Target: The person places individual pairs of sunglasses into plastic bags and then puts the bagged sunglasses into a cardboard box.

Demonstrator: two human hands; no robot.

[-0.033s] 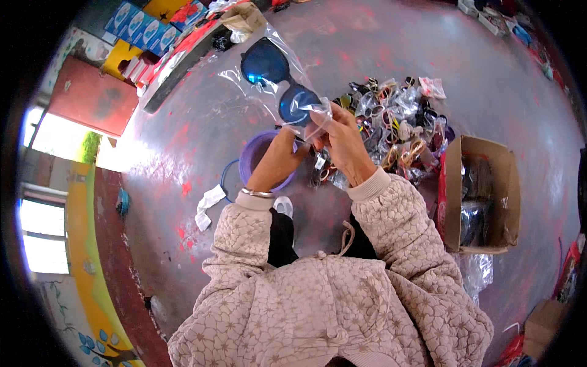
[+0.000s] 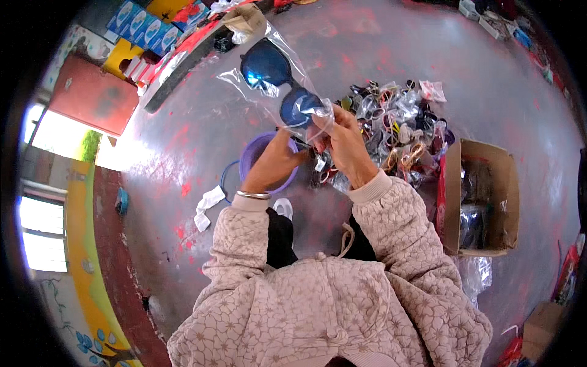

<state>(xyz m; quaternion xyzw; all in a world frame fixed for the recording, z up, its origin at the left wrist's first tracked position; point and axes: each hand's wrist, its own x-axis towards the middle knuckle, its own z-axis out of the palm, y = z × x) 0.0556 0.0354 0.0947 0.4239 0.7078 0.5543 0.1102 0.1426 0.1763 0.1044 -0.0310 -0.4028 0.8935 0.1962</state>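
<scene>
Both my hands are raised over the grey, red-stained floor [image 2: 202,122], and I hold a clear plastic bag [image 2: 244,79] between them. Inside the bag lie dark sunglasses with blue mirrored lenses [image 2: 269,64]. My right hand [image 2: 345,144] pinches the near end of the bag by one lens. My left hand [image 2: 278,162], with a metal bangle on its wrist, grips the same end from below. The rest of the bag sticks out away from me.
A heap of bagged sunglasses [image 2: 397,122] lies just beyond my right hand. A purple plastic basin [image 2: 254,153] sits under my left hand. An open cardboard box [image 2: 483,196] stands to the right. White paper scraps [image 2: 208,205] and blue cartons [image 2: 143,27] lie to the left.
</scene>
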